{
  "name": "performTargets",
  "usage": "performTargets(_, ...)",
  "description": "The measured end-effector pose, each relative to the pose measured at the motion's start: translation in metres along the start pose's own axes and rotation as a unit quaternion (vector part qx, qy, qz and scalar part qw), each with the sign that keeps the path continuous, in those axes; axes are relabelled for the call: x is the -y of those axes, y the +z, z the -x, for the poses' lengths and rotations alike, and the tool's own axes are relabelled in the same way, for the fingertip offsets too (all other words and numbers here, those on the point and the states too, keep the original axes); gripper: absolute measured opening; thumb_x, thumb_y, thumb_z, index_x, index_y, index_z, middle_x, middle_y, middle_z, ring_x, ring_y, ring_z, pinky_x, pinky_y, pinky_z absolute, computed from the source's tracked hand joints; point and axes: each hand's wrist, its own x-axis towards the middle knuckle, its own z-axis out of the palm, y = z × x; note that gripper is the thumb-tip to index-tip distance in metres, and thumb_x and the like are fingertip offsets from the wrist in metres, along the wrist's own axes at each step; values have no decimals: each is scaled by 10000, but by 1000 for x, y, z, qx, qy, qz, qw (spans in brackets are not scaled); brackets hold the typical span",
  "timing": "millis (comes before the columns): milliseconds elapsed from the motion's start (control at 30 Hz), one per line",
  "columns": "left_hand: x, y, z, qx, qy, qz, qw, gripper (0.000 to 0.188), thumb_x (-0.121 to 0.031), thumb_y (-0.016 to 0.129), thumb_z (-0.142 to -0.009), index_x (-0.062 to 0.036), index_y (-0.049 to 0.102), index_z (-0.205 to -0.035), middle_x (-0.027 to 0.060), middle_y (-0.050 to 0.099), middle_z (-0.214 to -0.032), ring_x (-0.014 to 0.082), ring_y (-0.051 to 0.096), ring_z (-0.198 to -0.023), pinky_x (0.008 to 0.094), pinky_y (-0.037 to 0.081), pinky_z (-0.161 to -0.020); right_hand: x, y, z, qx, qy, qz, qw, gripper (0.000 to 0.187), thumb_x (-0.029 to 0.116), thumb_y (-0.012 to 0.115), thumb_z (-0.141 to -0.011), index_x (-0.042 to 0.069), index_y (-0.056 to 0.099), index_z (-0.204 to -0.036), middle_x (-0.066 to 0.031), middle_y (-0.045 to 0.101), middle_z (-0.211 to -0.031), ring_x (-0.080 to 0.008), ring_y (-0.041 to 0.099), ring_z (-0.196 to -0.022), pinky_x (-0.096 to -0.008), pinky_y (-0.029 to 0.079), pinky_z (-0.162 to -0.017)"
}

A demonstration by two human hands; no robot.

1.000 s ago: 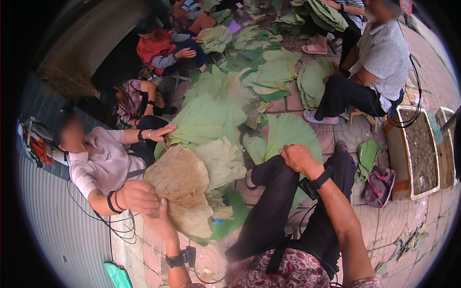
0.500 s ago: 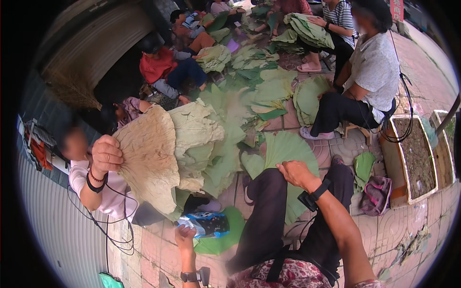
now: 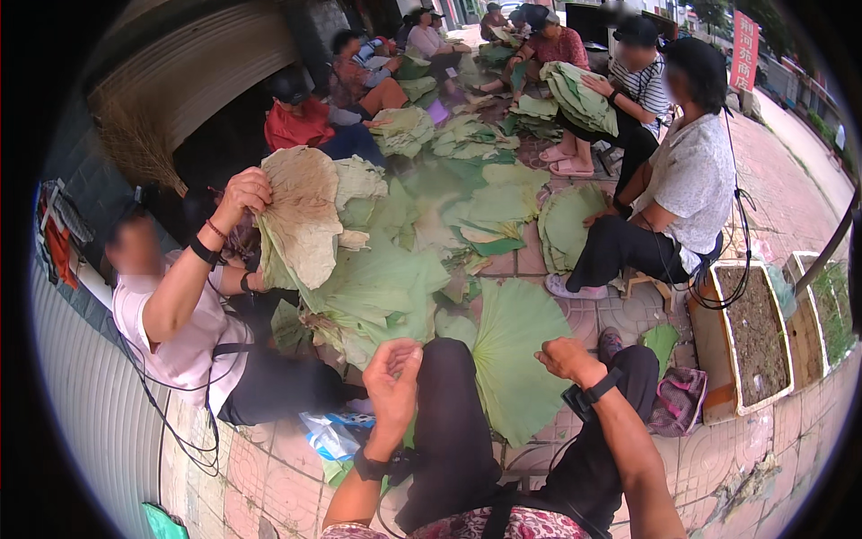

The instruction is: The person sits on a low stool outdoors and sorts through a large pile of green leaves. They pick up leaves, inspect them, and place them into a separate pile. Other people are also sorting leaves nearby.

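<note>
My left hand (image 3: 393,382) is raised beside my left knee, its fingers loosely bent and apart, with nothing visible in it. Over my other leg, my right hand (image 3: 572,359) is closed, fingertips at the right edge of a large green lotus leaf (image 3: 516,377). Whether it pinches anything is hidden. The leaf stands spread between my knees, its veins fanning out. Left of it lies a pile of pale green leaves (image 3: 377,292). Above that pile, a co-worker's hand (image 3: 245,191) holds up a dry brown leaf (image 3: 303,211) with paler leaves.
A co-worker in pink (image 3: 180,332) sits close on my left, another in a white shirt (image 3: 687,162) on my right. Several people sit farther off around leaf heaps. Soil-filled planter boxes (image 3: 754,332), a purple mesh bag (image 3: 678,402) and a plastic packet (image 3: 330,437) are nearby.
My left hand has risen from the plastic packet to beside my knee. My right hand has moved slightly down and right. The co-worker's dry leaves have swung up and away from me.
</note>
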Motion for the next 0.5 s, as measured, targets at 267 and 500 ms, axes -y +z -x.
performTargets(267, 16, 76, -58, 128, 34, 13, 991, 118, -46, 701, -898, 22, 671, -989, 32, 684, -848, 88, 640, -790, 242, 514, -743, -14, 12, 3, 40, 15, 5, 999, 365, 332, 600, -954, -11, 689, -868, -253, 674, -852, -454, 649, -864, -520, 504, -765)
performTargets(500, 134, 74, -74, 163, -99, -50, 980, 126, -55, 687, -870, 7, 660, -975, 61, 696, -859, 134, 666, -763, 263, 521, -703, -14, -1, 6, 64, 29, 9, 997, 344, 327, 608, -957, -7, 676, -911, -255, 669, -856, -446, 646, -874, -523, 493, -751)
